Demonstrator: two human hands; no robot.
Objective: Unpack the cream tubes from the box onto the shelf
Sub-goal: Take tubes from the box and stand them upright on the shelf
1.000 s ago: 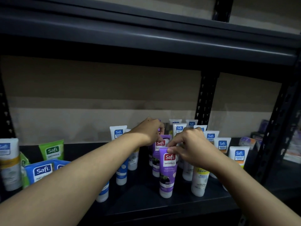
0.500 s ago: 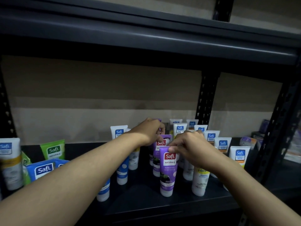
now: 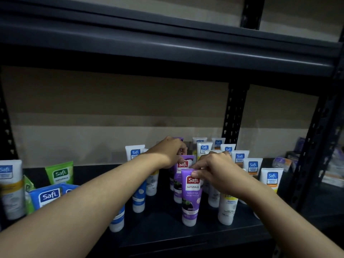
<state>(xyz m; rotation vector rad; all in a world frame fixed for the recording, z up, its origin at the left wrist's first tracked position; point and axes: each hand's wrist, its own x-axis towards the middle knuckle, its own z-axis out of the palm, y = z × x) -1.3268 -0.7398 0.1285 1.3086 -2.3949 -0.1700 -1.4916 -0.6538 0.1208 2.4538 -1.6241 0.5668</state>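
Purple cream tube [image 3: 191,194] stands at centre frame on the dark shelf [image 3: 167,237], its top pinched by the right hand [image 3: 217,174], while the left hand [image 3: 169,153] curls round a second purple tube [image 3: 183,164] just behind; many tubes already stand shelved, and the box is out of view.
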